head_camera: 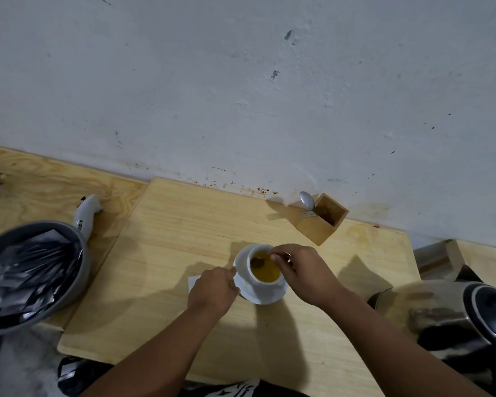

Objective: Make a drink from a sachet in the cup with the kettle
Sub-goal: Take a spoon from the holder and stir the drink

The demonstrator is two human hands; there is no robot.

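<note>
White cup [262, 266] sits on its saucer [265, 296] mid-way across the wooden board [184, 224], already filled with yellow-amber liquid, so water and sachet contents look to be in; this reads as the stirring step, late in the task. Right hand [301, 269] hovers over the cup's right rim, fingertips pinched around a thin spoon handle, the dark spoon bowl [257, 262] dipped into the drink at the left side. Left hand [212, 290] is curled with fingers pressed against the saucer's left edge, most likely bracing it so the cup doesn't skid or tip while stirring. A pale scrap [194, 280] peeks out from under the left hand, possibly the emptied sachet, can't tell. Kettle [447, 316] is parked at the right, off the board, well apart from the cup, blurred, probably set aside out of elbow range. Grey bowl [69, 285] of dark sachets [26, 267] sits at far left, with a white handheld gadget [87, 214] just behind it. Wooden holder [322, 220] with spoon and fork stands by the wall [241, 81]. Risk: the cup is fairly full, brisk stirring could slop onto the saucer.
</note>
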